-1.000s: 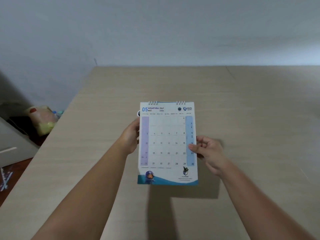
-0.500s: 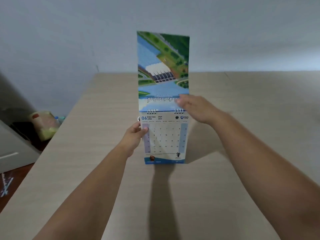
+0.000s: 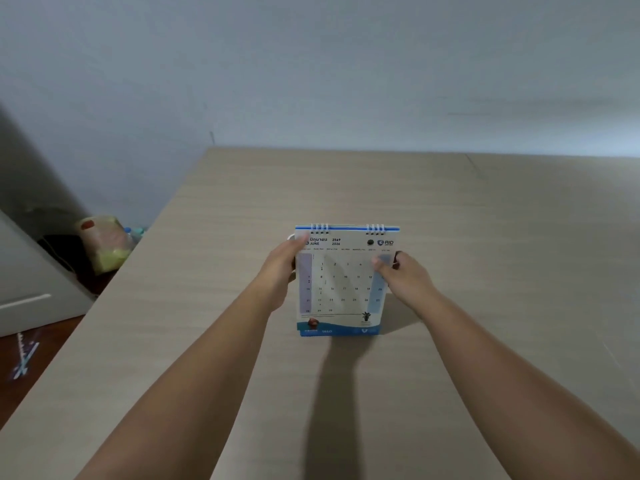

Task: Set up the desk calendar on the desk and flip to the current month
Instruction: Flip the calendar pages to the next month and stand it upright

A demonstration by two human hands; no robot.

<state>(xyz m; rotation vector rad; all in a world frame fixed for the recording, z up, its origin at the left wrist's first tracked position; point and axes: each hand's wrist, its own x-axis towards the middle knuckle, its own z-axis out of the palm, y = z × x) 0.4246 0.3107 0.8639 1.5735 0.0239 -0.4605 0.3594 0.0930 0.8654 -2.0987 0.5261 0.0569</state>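
A spiral-bound desk calendar point(image 3: 344, 289) stands upright near the middle of the light wooden desk point(image 3: 485, 237), its bottom edge on the desk top. Its front page reads June 2026, with a blue band along the foot. My left hand point(image 3: 282, 265) grips the calendar's upper left edge, thumb over the page corner. My right hand point(image 3: 403, 275) grips the right edge, thumb on the page. The calendar's back and stand are hidden behind the front page.
A pale wall point(image 3: 346, 81) rises behind the desk's far edge. Left of the desk, down on the floor, sit a plastic bag with yellow contents point(image 3: 104, 244) and a white cabinet point(image 3: 31, 282). The desk's left edge runs diagonally toward me.
The May page was lifted by my right hand and flipped over the top to the back. June now shows, and my right hand has come back down to the right edge.
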